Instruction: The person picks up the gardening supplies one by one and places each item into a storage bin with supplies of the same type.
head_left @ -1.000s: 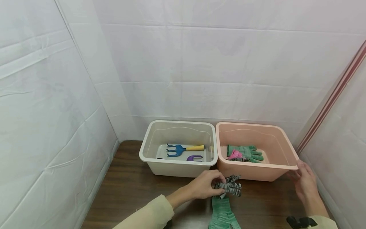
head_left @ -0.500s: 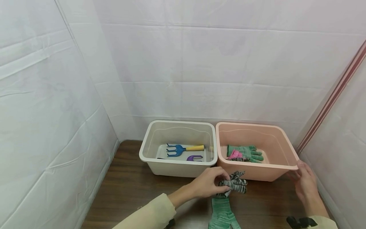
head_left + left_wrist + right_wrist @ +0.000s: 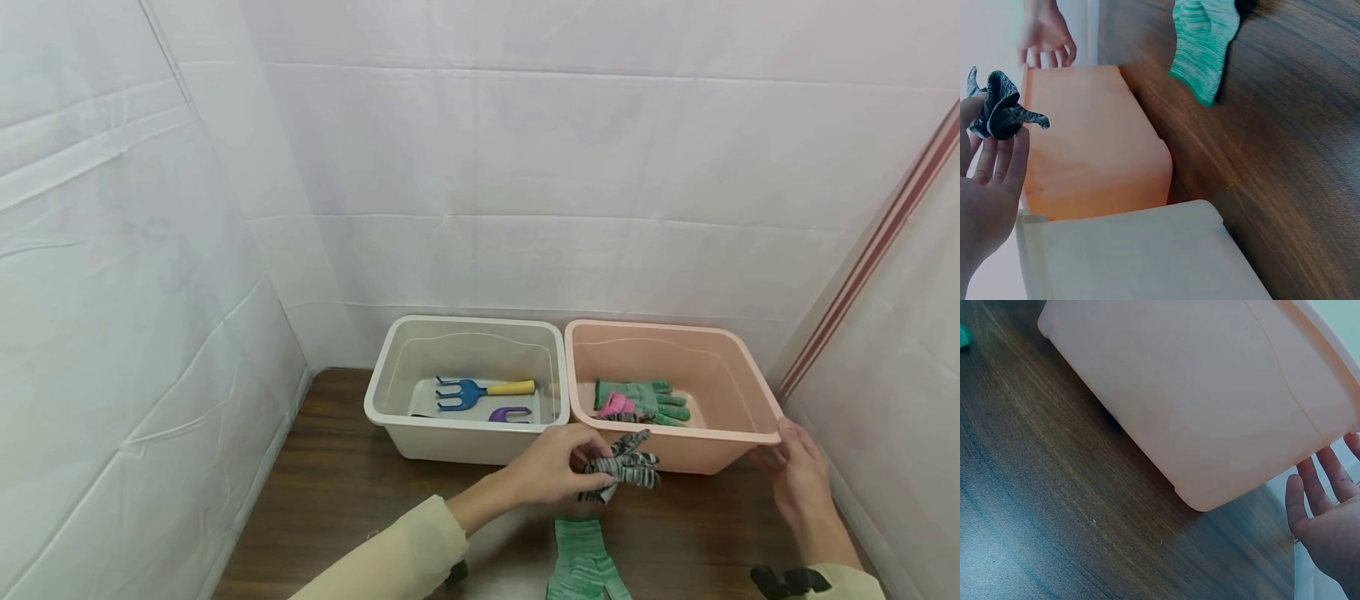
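My left hand [image 3: 555, 467] pinches a bunched black-and-grey knit glove [image 3: 626, 467] between thumb and fingers. It is just in front of the pink bin [image 3: 675, 454], below its rim; the left wrist view shows this glove [image 3: 1004, 109] at the fingertips. Below it on the table lies a green knit glove [image 3: 581, 558], partly cut off by the frame. With my right hand [image 3: 802, 479] I hold the pink bin's front right corner by the rim. In the right wrist view its fingers [image 3: 1316, 490] lie under the rim. The thumb is hidden there.
Inside the pink bin lie another green glove [image 3: 652, 400], a pink item [image 3: 618, 406] and a dark knit piece. The off-white bin [image 3: 465, 439] beside it holds a blue hand fork with a yellow handle [image 3: 480, 392] and a purple pronged tool [image 3: 512, 413]. White sheets hang around the table.
My left hand has moved right and slightly toward the pink bin, carrying the black-and-grey glove away from the green one. The right hand stays at the bin's corner.
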`<act>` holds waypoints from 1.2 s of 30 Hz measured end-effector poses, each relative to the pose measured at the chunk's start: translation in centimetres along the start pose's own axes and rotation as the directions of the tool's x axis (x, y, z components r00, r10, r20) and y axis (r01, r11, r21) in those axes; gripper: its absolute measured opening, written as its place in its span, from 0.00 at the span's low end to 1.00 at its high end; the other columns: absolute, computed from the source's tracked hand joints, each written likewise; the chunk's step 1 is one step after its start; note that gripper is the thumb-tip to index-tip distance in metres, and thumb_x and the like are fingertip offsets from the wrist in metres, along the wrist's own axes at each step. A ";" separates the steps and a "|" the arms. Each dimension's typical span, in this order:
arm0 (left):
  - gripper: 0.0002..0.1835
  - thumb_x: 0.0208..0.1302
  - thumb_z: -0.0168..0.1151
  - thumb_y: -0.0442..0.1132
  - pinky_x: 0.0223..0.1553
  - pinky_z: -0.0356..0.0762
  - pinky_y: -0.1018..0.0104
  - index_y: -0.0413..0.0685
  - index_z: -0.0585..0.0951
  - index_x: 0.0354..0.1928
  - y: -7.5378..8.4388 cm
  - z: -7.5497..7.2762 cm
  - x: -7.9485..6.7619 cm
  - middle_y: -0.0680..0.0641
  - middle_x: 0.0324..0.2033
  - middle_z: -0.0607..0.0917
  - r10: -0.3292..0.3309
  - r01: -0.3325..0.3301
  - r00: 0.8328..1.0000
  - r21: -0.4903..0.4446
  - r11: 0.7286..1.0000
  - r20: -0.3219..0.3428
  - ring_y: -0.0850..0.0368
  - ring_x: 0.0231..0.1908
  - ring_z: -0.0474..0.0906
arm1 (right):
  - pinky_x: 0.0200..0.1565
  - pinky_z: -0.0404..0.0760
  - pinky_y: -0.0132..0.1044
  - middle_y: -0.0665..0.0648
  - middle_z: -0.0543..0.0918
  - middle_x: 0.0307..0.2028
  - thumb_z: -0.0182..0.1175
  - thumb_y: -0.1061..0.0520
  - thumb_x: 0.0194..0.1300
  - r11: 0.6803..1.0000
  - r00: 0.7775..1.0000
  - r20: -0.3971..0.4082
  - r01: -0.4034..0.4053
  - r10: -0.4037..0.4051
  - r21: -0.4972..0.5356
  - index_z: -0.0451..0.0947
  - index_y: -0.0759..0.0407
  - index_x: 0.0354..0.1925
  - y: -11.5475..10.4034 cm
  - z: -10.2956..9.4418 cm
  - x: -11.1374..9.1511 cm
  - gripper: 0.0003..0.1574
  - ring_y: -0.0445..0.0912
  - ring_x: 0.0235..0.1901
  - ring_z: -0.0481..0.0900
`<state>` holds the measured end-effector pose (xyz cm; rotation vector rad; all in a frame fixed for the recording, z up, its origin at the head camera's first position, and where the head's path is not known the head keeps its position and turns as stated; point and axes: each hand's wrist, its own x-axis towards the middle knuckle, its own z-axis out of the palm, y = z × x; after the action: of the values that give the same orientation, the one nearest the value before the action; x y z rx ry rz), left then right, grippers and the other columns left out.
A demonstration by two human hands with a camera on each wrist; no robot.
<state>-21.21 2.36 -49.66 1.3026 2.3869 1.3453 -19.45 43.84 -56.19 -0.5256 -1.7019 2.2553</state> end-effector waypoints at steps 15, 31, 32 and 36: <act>0.13 0.69 0.75 0.43 0.46 0.83 0.76 0.49 0.84 0.51 1.6 -1.2 2.5 0.55 0.44 0.84 0.041 -0.042 0.995 -0.009 0.999 -0.086 0.74 0.44 0.80 | 0.46 0.82 0.31 0.43 0.77 0.59 0.58 0.41 0.81 1.000 1.000 -0.022 -0.009 0.008 -0.010 0.69 0.48 0.73 0.0 0.2 -0.2 0.30 0.39 0.57 0.76; 0.14 0.68 0.76 0.40 0.48 0.85 0.69 0.47 0.85 0.51 1.7 -3.0 5.1 0.54 0.43 0.85 0.020 -0.027 0.981 -0.034 0.999 -0.192 0.69 0.43 0.80 | 0.46 0.82 0.30 0.42 0.77 0.58 0.58 0.41 0.80 0.999 0.999 -0.036 -0.012 0.011 -0.033 0.69 0.47 0.72 0.1 0.3 -0.1 0.29 0.42 0.60 0.74; 0.14 0.68 0.76 0.40 0.48 0.85 0.69 0.47 0.84 0.51 1.6 -3.1 5.2 0.53 0.44 0.85 0.015 -0.023 0.980 -0.039 0.999 -0.197 0.68 0.43 0.80 | 0.46 0.82 0.30 0.42 0.77 0.58 0.58 0.41 0.80 0.999 0.999 -0.034 -0.011 0.010 -0.032 0.69 0.46 0.72 0.1 0.3 -0.1 0.29 0.41 0.60 0.75; 0.14 0.68 0.76 0.39 0.49 0.85 0.68 0.46 0.84 0.52 1.3 -3.3 5.7 0.52 0.44 0.85 -0.005 -0.005 0.978 -0.050 0.999 -0.208 0.67 0.44 0.80 | 0.45 0.82 0.31 0.40 0.79 0.55 0.59 0.42 0.80 1.000 1.000 -0.019 -0.002 0.002 -0.010 0.71 0.48 0.70 0.0 0.3 0.0 0.27 0.40 0.57 0.77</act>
<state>-25.50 4.67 -45.03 1.2033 2.4649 1.6033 -19.57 43.61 -56.14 -0.5490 -1.7047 2.2374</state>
